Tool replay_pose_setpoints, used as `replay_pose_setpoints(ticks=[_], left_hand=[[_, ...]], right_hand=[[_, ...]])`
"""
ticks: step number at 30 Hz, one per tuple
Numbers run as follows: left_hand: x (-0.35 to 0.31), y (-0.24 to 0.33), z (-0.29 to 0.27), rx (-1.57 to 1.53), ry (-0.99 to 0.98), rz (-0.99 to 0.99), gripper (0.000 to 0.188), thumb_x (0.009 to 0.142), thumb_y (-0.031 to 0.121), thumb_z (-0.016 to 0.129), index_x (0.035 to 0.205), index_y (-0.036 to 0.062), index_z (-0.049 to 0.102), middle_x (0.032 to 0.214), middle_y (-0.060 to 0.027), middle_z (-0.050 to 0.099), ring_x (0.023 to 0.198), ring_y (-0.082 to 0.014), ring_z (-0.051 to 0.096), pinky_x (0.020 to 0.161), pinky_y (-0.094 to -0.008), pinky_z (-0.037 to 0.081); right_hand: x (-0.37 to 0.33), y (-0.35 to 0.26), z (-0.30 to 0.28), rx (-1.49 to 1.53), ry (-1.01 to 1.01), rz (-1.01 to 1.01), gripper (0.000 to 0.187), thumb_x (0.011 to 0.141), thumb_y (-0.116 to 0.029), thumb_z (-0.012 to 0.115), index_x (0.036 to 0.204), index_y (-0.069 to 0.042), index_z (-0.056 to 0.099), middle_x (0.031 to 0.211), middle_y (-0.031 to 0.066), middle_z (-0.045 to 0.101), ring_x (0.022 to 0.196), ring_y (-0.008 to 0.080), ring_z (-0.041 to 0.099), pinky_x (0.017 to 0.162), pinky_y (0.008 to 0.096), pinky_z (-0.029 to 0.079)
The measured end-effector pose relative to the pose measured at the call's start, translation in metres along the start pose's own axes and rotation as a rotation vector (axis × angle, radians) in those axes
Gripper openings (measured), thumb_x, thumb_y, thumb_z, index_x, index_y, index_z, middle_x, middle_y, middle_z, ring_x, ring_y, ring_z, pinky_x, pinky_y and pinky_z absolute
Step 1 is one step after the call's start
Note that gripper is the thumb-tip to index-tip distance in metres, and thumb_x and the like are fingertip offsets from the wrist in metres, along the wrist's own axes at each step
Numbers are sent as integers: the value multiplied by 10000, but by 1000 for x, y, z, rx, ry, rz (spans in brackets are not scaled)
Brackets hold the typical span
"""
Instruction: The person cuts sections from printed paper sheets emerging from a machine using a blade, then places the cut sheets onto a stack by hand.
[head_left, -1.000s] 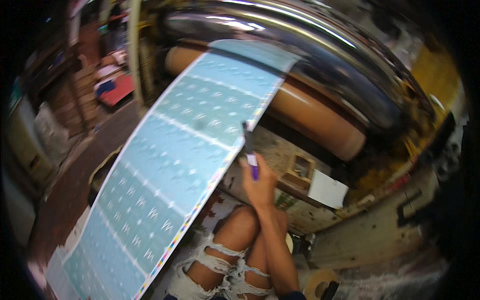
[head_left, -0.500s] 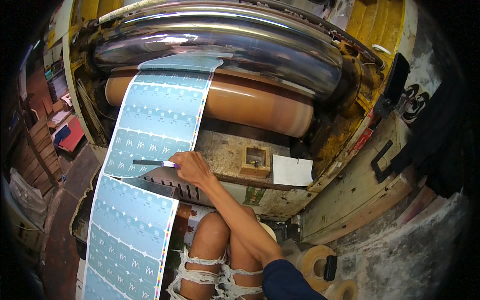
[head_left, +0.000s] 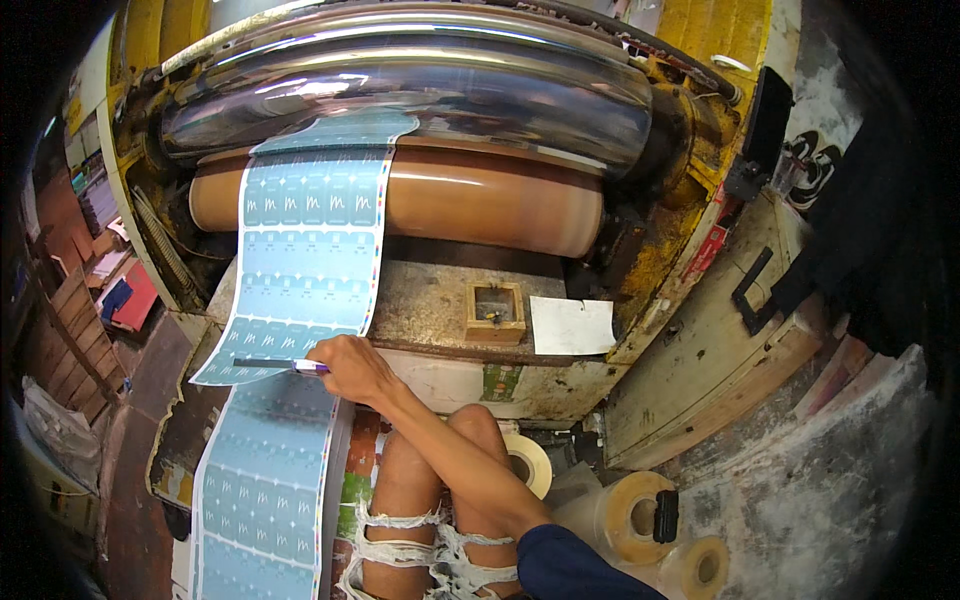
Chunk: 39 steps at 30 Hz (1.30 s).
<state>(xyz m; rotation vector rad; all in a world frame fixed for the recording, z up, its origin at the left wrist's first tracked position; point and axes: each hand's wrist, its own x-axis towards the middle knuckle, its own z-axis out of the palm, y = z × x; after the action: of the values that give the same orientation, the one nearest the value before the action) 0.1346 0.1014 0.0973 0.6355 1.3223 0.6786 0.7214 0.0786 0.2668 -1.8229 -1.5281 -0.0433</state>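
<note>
Fingers of the right hand grip a tool; a box holds something small.

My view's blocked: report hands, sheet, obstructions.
Right hand gripping knife; left hand out of view. Blue sheet hanging past orange roller. Wooden box to the right, clear of sheet.

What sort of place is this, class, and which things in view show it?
Probably a printing or laminating workshop: there is a large shiny metal roller, a printed blue sheet running down from it, and rolls of what looks like clear film.
</note>
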Motion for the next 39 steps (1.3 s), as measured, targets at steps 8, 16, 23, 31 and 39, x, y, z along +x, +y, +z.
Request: replay_pose_setpoints(ticks=[8,16,23,31,39], left_hand=[[9,-2,17,-7,-32,5,763,817,343,676,1449,70,348,1328,-173,510,1198,-312,510,1028,-464,408],[18,-18,33,-28,-81,30,788,817,405,675,1451,70,347,1347,-181,495,1220,-317,497,1041,-472,396],[11,-32,34,-66,-76,110,813,817,458,674,1453,71,347,1364,-188,482,1239,-321,485,1053,-480,385],[13,-43,38,-102,-88,240,845,816,519,673,1454,71,346,1384,-196,467,1261,-325,472,1066,-488,373],[23,-13,129,-185,-307,287,757,843,413,674,1422,32,368,1336,-179,502,1220,-310,505,1039,-469,404]], right_hand=[[-4,-28,1,120,-31,-77,133,634,5,582,747,-5,652,759,189,645,734,393,627,661,446,504],[-23,-67,21,157,-143,-152,93,628,-10,592,707,-6,640,741,176,642,734,384,633,661,466,502],[-41,-110,-12,122,-283,-266,67,664,-42,618,720,-21,650,747,165,636,749,382,637,663,460,513],[-54,-153,-10,89,-454,-360,56,684,-34,601,707,-5,642,750,170,638,750,375,650,655,463,516],[-107,-188,22,234,-540,-517,37,713,-60,623,699,-26,624,743,177,610,764,364,636,672,453,499]])
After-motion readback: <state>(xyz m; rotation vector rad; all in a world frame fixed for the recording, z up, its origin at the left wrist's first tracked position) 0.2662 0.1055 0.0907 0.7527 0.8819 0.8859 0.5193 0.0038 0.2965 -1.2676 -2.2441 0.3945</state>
